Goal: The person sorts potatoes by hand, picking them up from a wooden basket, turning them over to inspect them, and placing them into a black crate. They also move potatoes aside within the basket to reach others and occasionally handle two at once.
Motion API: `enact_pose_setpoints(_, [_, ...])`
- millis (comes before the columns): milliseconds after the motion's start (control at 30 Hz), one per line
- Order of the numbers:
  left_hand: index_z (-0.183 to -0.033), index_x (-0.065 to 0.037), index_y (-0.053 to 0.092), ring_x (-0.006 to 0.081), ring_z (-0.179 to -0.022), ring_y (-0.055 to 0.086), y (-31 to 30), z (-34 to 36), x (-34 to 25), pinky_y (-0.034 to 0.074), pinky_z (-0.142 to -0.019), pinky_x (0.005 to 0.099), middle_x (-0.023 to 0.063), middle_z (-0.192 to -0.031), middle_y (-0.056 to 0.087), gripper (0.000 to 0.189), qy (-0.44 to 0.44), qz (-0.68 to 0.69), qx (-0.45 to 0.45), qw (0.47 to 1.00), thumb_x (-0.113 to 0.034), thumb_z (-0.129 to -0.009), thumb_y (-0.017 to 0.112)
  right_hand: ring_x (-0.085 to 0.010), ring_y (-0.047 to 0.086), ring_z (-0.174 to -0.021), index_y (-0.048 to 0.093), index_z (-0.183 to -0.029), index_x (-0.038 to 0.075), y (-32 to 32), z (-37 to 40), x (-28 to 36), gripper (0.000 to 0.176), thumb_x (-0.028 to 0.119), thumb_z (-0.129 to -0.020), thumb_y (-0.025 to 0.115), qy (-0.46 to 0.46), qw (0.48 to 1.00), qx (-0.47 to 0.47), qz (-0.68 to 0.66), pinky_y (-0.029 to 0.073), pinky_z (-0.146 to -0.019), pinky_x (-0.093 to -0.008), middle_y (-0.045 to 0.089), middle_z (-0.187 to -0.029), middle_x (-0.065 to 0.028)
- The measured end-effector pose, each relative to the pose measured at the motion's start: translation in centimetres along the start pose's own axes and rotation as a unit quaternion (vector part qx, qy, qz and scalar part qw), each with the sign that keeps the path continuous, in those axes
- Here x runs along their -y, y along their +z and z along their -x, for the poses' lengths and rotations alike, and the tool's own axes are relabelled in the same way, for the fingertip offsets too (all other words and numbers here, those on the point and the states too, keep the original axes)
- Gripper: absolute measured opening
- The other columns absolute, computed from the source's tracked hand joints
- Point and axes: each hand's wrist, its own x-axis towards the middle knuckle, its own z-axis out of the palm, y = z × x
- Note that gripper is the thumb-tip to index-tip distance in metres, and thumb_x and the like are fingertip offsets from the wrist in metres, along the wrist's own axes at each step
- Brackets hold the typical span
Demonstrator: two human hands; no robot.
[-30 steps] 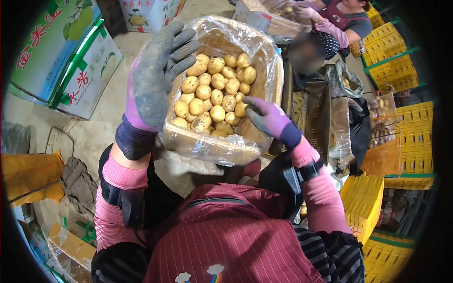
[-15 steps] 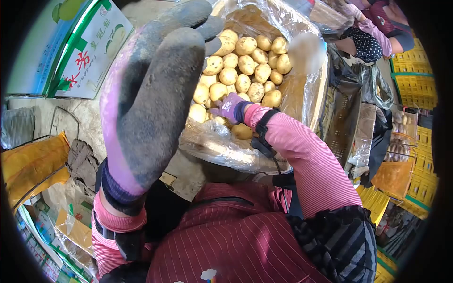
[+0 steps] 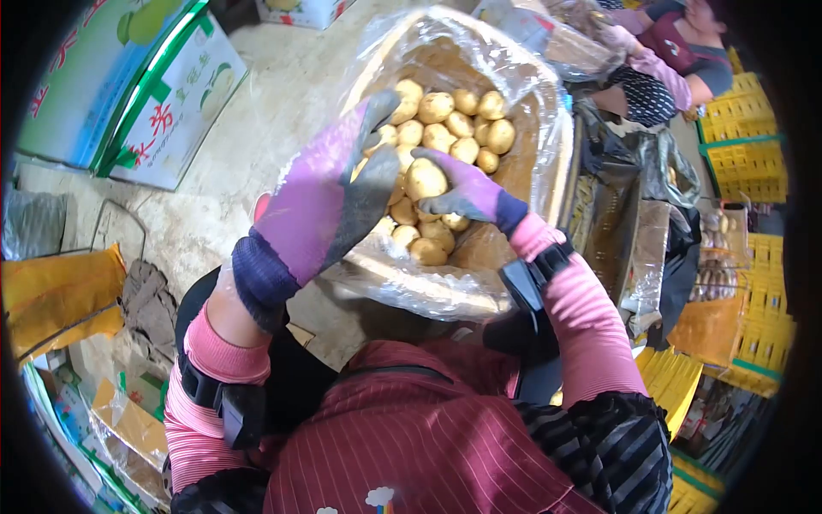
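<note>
A plastic-lined box (image 3: pixel 428 287) of potatoes (image 3: pixel 458 128) fills the middle of the scene, with printed cartons (image 3: pixel 145 103) at far left. The gloved left hand (image 3: pixel 330 197) hangs flat, fingers loose, over the box's near-left rim. Just beside it, the right hand (image 3: pixel 471 193) grips one potato (image 3: pixel 425 178) above the heap.

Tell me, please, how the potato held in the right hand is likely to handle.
The potato looks firm and rounded, so it would probably roll if released onto the heaped potatoes. Its dull, dry-looking skin suggests the right hand grips it without slipping. It seems solid, not fragile.
</note>
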Motion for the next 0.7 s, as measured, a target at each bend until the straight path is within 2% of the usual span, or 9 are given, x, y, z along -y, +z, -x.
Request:
enact_pose_setpoints(100, [-0.153, 0.000, 0.033, 0.0279, -0.136, 0.047, 3.1, 0.1, 1.7, 0.042, -0.109, 0.0358, 0.0228, -0.147, 0.047, 0.074, -0.056, 0.031, 0.066, 0.996, -0.008, -0.088, 0.068, -0.0261, 0.043, -0.138, 0.037, -0.152, 0.005, -2.0, 5.4, 4.3, 0.084, 0.020, -0.081, 0.077, -0.062, 0.972, -0.099, -0.204, 0.036, -0.114, -0.0370, 0.046, -0.149, -0.0150])
enact_pose_setpoints(133, [-0.156, -0.001, 0.025, 0.0289, -0.137, 0.046, 3.9, 0.1, 0.9, 0.041, -0.110, 0.0365, 0.0235, -0.150, 0.043, 0.085, -0.089, 0.060, 0.109, 0.988, -0.009, -0.086, 0.073, -0.0217, 0.047, -0.135, 0.027, -0.158, 0.007, -2.3, 7.2, 5.4, 0.085, 0.010, -0.084, 0.068, -0.057, 0.955, -0.102, -0.274, 0.040, -0.112, -0.0350, 0.042, -0.151, -0.0112])
enact_pose_setpoints(200, [-0.157, -0.002, 0.020, 0.0274, -0.137, 0.045, 6.5, 0.8, 0.7, 0.042, -0.110, 0.0363, 0.0211, -0.152, 0.039, 0.088, -0.006, 0.100, 0.139, 0.985, -0.005, -0.086, 0.072, -0.0240, 0.047, -0.137, 0.025, -0.159, 0.010, -1.2, 10.1, 7.2, 0.083, 0.010, -0.085, 0.063, -0.081, 0.844, -0.117, -0.518, 0.039, -0.114, -0.0365, 0.043, -0.150, -0.0112])
enact_pose_setpoints(333, [-0.153, 0.003, 0.026, 0.0280, -0.130, 0.053, 13.4, 1.2, 1.5, 0.045, -0.107, 0.0364, 0.0230, -0.143, 0.050, 0.093, 0.033, 0.312, 0.084, 0.946, -0.023, -0.083, 0.082, -0.0236, 0.049, -0.135, 0.023, -0.160, 0.011, 0.6, 12.5, 7.0, 0.084, 0.010, -0.085, 0.062, -0.141, 0.807, -0.141, -0.556, 0.040, -0.112, -0.0405, 0.044, -0.149, -0.0109])
enact_pose_setpoints(400, [-0.152, 0.004, 0.027, 0.0251, -0.126, 0.056, 13.4, 0.7, 0.7, 0.048, -0.103, 0.0343, 0.0211, -0.140, 0.052, 0.090, -0.070, 0.354, 0.106, 0.926, -0.019, -0.084, 0.081, -0.0232, 0.051, -0.132, 0.023, -0.159, 0.011, 0.4, 12.7, 5.6, 0.083, 0.014, -0.086, 0.063, -0.140, 0.842, -0.195, -0.484, 0.044, -0.106, -0.0413, 0.044, -0.148, -0.0113])
enact_pose_setpoints(533, [-0.152, 0.005, 0.030, 0.0231, -0.123, 0.058, 12.9, -0.7, -2.2, 0.049, -0.101, 0.0341, 0.0196, -0.137, 0.055, 0.084, -0.060, 0.280, 0.081, 0.955, -0.007, -0.082, 0.075, -0.0263, 0.053, -0.128, 0.025, -0.158, 0.009, -0.8, 14.3, 5.1, 0.079, 0.027, -0.091, 0.065, -0.100, 0.870, -0.231, -0.423, 0.047, -0.101, -0.0455, 0.046, -0.145, -0.0126])
enact_pose_setpoints(600, [-0.152, 0.005, 0.030, 0.0238, -0.124, 0.058, 12.5, -1.3, -4.0, 0.049, -0.102, 0.0345, 0.0199, -0.139, 0.054, 0.086, -0.076, 0.277, 0.099, 0.953, -0.010, -0.081, 0.076, -0.0205, 0.054, -0.125, 0.031, -0.154, 0.009, -1.4, 14.8, 4.6, 0.075, 0.035, -0.094, 0.068, -0.055, 0.860, -0.244, -0.444, 0.050, -0.098, -0.0366, 0.049, -0.143, -0.0104])
enact_pose_setpoints(667, [-0.152, 0.005, 0.030, 0.0252, -0.125, 0.057, 12.4, -1.5, -5.2, 0.048, -0.103, 0.0353, 0.0206, -0.141, 0.052, 0.089, -0.116, 0.270, 0.129, 0.947, -0.014, -0.079, 0.078, -0.0208, 0.059, -0.119, 0.035, -0.151, 0.009, -1.4, 14.4, 3.1, 0.067, 0.038, -0.098, 0.064, -0.073, 0.830, -0.259, -0.489, 0.053, -0.096, -0.0362, 0.054, -0.136, -0.0095])
enact_pose_setpoints(700, [-0.151, 0.003, 0.032, 0.0314, -0.131, 0.052, 13.1, -1.4, -4.9, 0.044, -0.108, 0.0388, 0.0239, -0.143, 0.049, 0.092, -0.002, 0.180, 0.096, 0.979, -0.022, -0.078, 0.080, -0.0211, 0.060, -0.118, 0.037, -0.150, 0.009, -1.4, 14.3, 2.6, 0.064, 0.039, -0.099, 0.062, -0.057, 0.804, -0.266, -0.529, 0.054, -0.095, -0.0366, 0.055, -0.135, -0.0096])
